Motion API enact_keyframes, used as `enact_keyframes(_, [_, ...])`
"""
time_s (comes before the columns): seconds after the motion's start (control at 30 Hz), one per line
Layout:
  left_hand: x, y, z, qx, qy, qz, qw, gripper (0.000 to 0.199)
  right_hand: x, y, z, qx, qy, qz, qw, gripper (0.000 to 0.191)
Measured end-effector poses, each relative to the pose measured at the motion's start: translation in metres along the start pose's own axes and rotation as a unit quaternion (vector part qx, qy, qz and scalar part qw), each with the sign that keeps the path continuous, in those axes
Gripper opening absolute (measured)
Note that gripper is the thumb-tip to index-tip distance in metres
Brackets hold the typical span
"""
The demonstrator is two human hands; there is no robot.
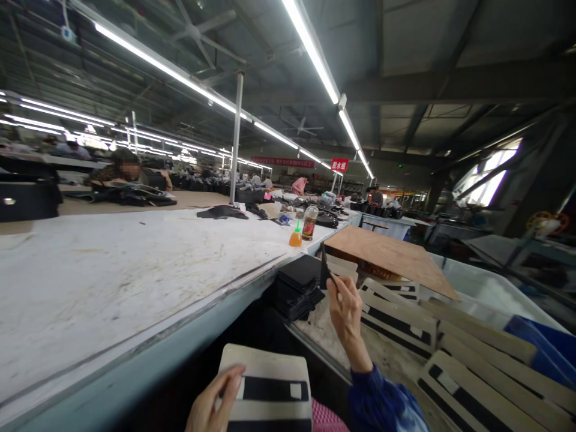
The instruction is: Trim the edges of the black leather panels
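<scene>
At the bottom middle, my left hand point(215, 401) grips the left edge of a beige panel point(263, 361) that has black strips and a small pale patch on it. The panel lies in front of me, its lower part cut off by the picture edge. My right hand point(346, 309) is raised to the right, pinching a thin black piece point(324, 271) held nearly upright. Just left of that hand sits a stack of black sheets point(299, 282). Similar beige panels with black strips point(396, 321) lie overlapping to the right.
A long table with a stained white cover point(148, 276) runs along my left. On it stand an orange bottle with a green nozzle point(296, 237) and a clear labelled bottle point(309, 224). Beyond the panels lie a wooden board point(387, 252) and a white bin point(495, 291). Other people work farther off.
</scene>
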State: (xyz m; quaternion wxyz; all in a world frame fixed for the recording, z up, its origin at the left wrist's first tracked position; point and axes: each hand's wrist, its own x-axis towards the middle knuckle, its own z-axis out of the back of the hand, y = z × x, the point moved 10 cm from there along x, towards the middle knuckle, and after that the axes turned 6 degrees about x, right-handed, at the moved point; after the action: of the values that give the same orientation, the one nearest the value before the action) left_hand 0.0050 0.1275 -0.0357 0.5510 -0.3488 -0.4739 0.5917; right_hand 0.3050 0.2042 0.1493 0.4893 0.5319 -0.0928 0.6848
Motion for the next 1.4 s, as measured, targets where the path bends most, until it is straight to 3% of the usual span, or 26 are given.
enact_keyframes(0.1, [-0.002,-0.002,-0.009,-0.011,0.027,0.028,0.999,0.068,-0.072,0.072,-0.001,0.064,0.061,0.121,0.989,0.03])
enact_keyframes(0.2, [-0.003,-0.005,-0.018,-0.018,0.048,0.033,0.998,0.079,-0.135,0.13,-0.021,0.114,0.145,0.188,0.965,0.031])
enact_keyframes(0.27, [-0.004,-0.008,-0.017,-0.008,0.044,0.033,0.998,0.068,-0.157,0.152,-0.034,0.142,0.196,0.204,0.949,0.033])
enact_keyframes(0.33, [-0.005,-0.011,-0.011,0.013,0.016,0.032,0.999,0.055,-0.165,0.159,-0.047,0.173,0.26,0.197,0.929,0.033])
enact_keyframes(0.43, [-0.009,-0.02,-0.002,0.041,-0.019,0.01,0.999,0.046,-0.154,0.139,-0.062,0.182,0.33,0.142,0.915,0.033])
enact_keyframes(0.57, [-0.013,-0.035,-0.004,0.059,-0.021,-0.032,0.998,0.041,-0.125,0.078,-0.088,0.127,0.333,0.053,0.933,0.047])
enact_keyframes(0.67, [-0.013,-0.035,-0.004,0.07,-0.033,-0.038,0.996,0.038,-0.116,0.039,-0.123,0.11,0.366,0.014,0.924,0.041])
enact_keyframes(0.77, [-0.012,-0.029,-0.002,0.079,-0.043,-0.038,0.995,0.038,-0.117,0.024,-0.155,0.13,0.419,0.009,0.898,0.026])
enact_keyframes(0.83, [-0.011,-0.023,0.0,0.083,-0.045,-0.037,0.995,0.037,-0.117,0.023,-0.164,0.149,0.441,0.007,0.885,0.02])
enact_keyframes(0.9, [-0.009,-0.017,0.002,0.087,-0.045,-0.032,0.995,0.034,-0.112,0.021,-0.16,0.166,0.441,-0.007,0.882,0.018])
enact_keyframes(0.97, [-0.008,-0.012,0.004,0.087,-0.042,-0.022,0.995,0.031,-0.103,0.018,-0.142,0.183,0.422,-0.03,0.887,0.021])
enact_keyframes(1.13, [-0.003,-0.012,0.01,0.059,-0.054,0.011,0.997,0.026,-0.079,0.017,-0.069,0.215,0.345,-0.077,0.91,0.035])
enact_keyframes(1.23, [-0.006,-0.026,0.014,0.023,-0.05,0.009,0.998,0.03,-0.076,0.038,-0.038,0.224,0.322,-0.077,0.917,0.032])
enact_keyframes(1.4, [-0.022,-0.057,0.026,-0.031,-0.041,-0.014,0.999,0.048,-0.083,0.083,-0.023,0.222,0.296,-0.064,0.927,0.022])
